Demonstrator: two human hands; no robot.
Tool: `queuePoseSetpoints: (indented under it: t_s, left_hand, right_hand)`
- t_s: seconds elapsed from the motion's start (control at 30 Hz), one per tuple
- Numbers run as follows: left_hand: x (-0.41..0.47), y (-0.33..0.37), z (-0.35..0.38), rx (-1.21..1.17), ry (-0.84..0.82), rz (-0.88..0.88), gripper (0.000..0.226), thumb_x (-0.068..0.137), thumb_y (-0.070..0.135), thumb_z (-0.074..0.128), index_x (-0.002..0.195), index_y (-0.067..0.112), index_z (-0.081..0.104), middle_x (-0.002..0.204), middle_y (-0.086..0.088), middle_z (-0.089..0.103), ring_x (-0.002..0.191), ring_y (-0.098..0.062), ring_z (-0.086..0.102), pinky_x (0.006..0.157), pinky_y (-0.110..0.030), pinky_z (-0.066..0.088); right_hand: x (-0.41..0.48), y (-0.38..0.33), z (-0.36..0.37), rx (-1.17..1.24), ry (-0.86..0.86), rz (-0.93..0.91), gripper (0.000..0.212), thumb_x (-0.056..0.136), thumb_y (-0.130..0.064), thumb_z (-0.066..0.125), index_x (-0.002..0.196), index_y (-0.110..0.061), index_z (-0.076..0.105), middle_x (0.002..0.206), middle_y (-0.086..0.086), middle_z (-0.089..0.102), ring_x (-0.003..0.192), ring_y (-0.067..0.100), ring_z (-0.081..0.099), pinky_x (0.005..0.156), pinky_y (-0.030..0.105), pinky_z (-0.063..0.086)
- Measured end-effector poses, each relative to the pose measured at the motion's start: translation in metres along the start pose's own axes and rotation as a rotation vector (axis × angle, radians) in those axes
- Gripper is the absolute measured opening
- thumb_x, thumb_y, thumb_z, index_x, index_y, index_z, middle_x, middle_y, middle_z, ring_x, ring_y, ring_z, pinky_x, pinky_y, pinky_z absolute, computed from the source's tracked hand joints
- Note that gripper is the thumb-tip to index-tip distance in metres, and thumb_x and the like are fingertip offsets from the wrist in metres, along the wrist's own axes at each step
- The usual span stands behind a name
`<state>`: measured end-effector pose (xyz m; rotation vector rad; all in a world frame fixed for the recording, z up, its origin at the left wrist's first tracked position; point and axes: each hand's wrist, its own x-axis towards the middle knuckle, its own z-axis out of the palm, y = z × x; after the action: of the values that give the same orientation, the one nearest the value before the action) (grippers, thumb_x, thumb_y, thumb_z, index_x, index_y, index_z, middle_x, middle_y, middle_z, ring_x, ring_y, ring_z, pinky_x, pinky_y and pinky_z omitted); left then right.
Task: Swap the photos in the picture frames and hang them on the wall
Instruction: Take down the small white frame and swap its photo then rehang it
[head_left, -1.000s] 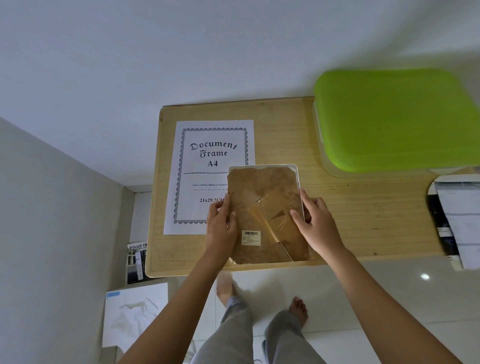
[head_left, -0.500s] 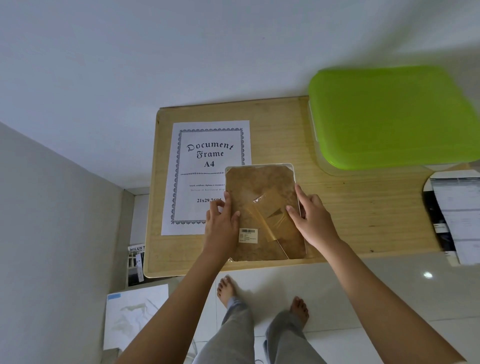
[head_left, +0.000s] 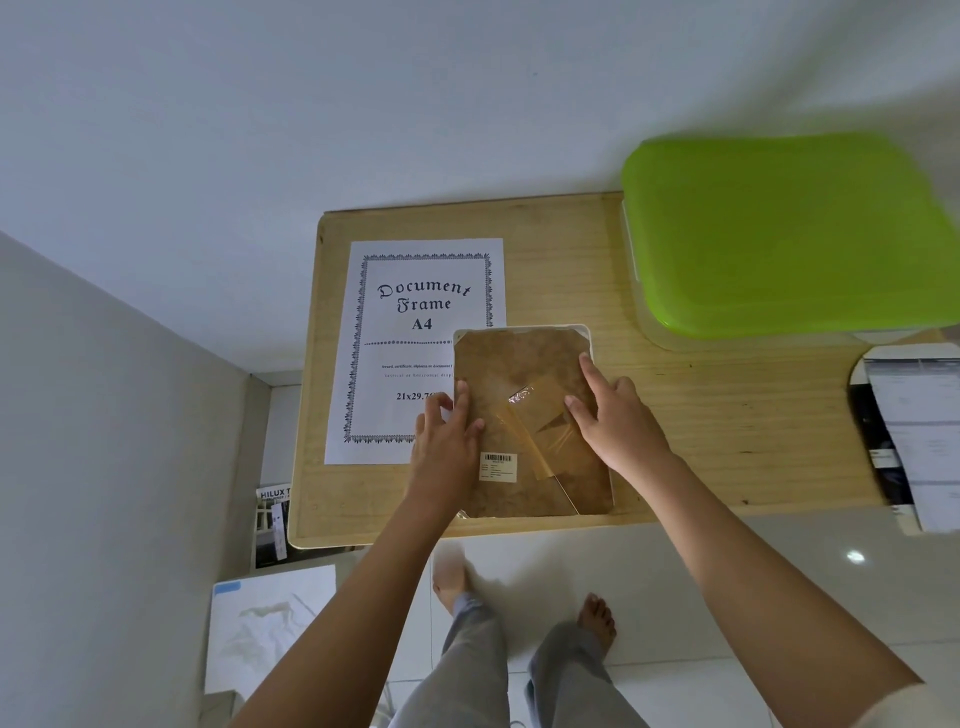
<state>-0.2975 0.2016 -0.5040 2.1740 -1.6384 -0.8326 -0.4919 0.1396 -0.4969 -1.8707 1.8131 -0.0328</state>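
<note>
walls (head_left: 260, 130): pale grey | floor (head_left: 753, 587): glossy white tile | table (head_left: 727, 415): light wood

Matt brown fibreboard frame back (head_left: 524, 410) (glossy tape strip), pale grained wooden table (head_left: 727, 415), smooth green plastic lid (head_left: 779, 234)

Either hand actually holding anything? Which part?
Nothing lifted. Both hands rest on the picture frame, face down on the table: left hand at its left edge, right hand at its right edge.

Soft, even daylight across the table (head_left: 701, 415), shadows faint. A small glare spot shines on the floor tiles (head_left: 855, 557) just below the table's right end. Wide-angle bending curves the table's edges; the green lid (head_left: 779, 234) above looks smeared.
</note>
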Motion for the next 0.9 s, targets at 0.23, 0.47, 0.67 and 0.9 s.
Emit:
queuePoseSetpoints:
  t_s: [0.23, 0.47, 0.67, 0.9]
  left_hand:
    - [-0.009, -0.003, -0.001, -0.146, 0.024, 0.004, 0.057, 0.095, 0.022, 0.048, 0.146, 0.017, 0.024, 0.128, -0.010, 0.038, 0.115, -0.025, 0.042, 0.099, -0.038, 0.036]
    - [-0.041, -0.014, -0.004, -0.560, -0.042, -0.149, 0.059, 0.082, -0.002, 0.064, 0.135, 0.009, 0.042, 0.116, -0.006, 0.041, 0.097, -0.009, 0.050, 0.094, -0.021, 0.041]
    - [-0.034, -0.017, -0.003, -0.568, -0.005, -0.219, 0.037, 0.066, 0.005, 0.076, 0.101, 0.011, 0.064, 0.090, -0.009, 0.064, 0.080, -0.020, 0.058, 0.084, -0.040, 0.050]
    - [-0.032, -0.019, 0.005, -0.539, 0.091, -0.231, 0.030, 0.069, 0.000, 0.075, 0.092, 0.015, 0.064, 0.076, 0.005, 0.056, 0.068, -0.010, 0.049, 0.068, -0.019, 0.044]
  right_hand:
    - [-0.013, 0.008, -0.002, 0.177, -0.039, -0.040, 0.062, 0.094, -0.043, 0.042, 0.148, -0.031, 0.012, 0.109, 0.008, 0.041, 0.077, 0.016, 0.050, 0.072, 0.028, 0.043]
    - [-0.037, 0.027, 0.004, 0.386, -0.145, -0.119, 0.096, 0.077, -0.036, 0.072, 0.148, -0.019, 0.011, 0.126, 0.000, 0.030, 0.109, 0.011, 0.039, 0.096, 0.020, 0.031]
    - [-0.034, 0.027, 0.007, 0.397, -0.115, -0.137, 0.097, 0.074, -0.032, 0.076, 0.148, -0.016, 0.016, 0.127, 0.002, 0.030, 0.119, 0.010, 0.033, 0.098, 0.017, 0.026]
    - [-0.031, 0.028, 0.009, 0.399, -0.078, -0.150, 0.094, 0.074, -0.031, 0.075, 0.147, -0.015, 0.018, 0.119, 0.000, 0.030, 0.107, 0.008, 0.036, 0.089, 0.014, 0.028]
